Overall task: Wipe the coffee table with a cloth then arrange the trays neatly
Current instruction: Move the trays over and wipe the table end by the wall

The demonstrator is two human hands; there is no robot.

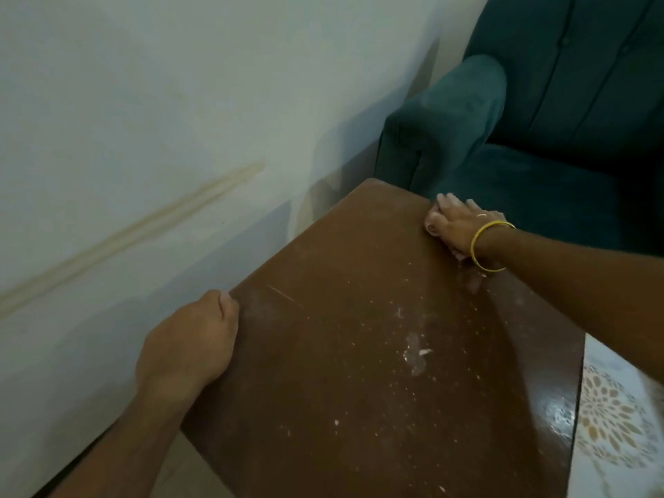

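Observation:
The brown coffee table (359, 354) fills the lower middle of the view; white crumbs and pale smudges (415, 350) dot its glossy top. My left hand (190, 343) grips the table's left edge, fingers curled under it. My right hand (456, 224), with a yellow bangle on its wrist, is at the far right edge. It holds a small pale cloth (446, 200) down on the table top; only bits of the cloth show around the fingers. No tray can be told for certain.
A teal armchair (539, 138) stands just behind the table's far edge. A pale wall (143, 120) with a yellowish streak runs along the left. A white surface with a gold flower pattern (611, 425) adjoins the table at the lower right.

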